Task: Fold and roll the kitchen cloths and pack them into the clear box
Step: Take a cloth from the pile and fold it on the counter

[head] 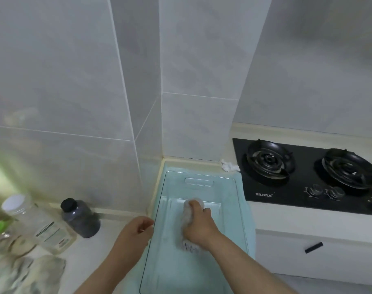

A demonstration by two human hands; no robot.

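Note:
The clear box (240, 204) stands on a pale green cloth (249, 236) in the counter's corner. Inside the box, my right hand (198, 227) grips a rolled white cloth (188, 213) with a dark pattern at its near end, lying lengthwise near the box's middle. My left hand (137, 229) holds the box's left rim, fingers curled over the edge. Further crumpled patterned cloths (32, 274) lie at the bottom left of the counter, blurred.
A dark bottle (81, 218) and a clear jar with a white lid (38, 223) stand left of the box. A black two-burner gas hob (308, 175) sits to the right. A small crumpled white rag (229, 166) lies by the hob. Tiled walls close the corner.

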